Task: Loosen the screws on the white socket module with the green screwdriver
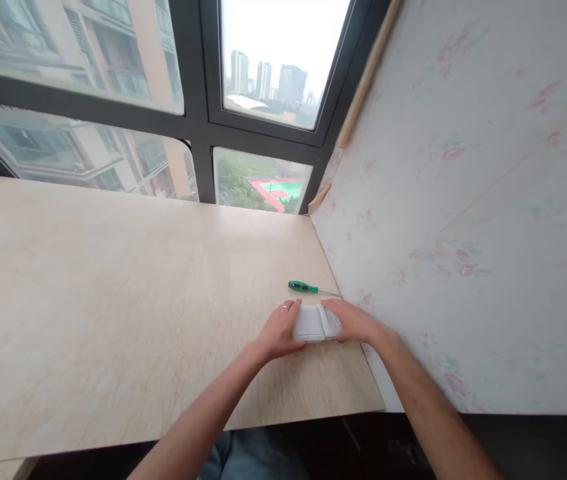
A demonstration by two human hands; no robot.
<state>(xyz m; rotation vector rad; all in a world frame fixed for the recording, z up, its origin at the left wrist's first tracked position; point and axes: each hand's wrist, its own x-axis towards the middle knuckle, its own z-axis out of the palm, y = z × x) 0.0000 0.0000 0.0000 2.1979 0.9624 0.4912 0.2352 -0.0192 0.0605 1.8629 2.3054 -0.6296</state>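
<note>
A small white box-like plastic part (312, 323) rests on the pale wooden tabletop (113, 300) near its right edge. My left hand (279, 331), with a ring on one finger, grips the part's left side with curled fingers. My right hand (352, 320) holds its right side, where a white cover piece stands partly lifted. A green-handled screwdriver (304, 287) lies on the table just behind the hands, its thin shaft pointing right toward the wall.
A floral-papered wall panel (463, 233) rises directly to the right of the table. Large dark-framed windows (198, 120) stand behind the table's far edge. The table's front edge runs close to my body.
</note>
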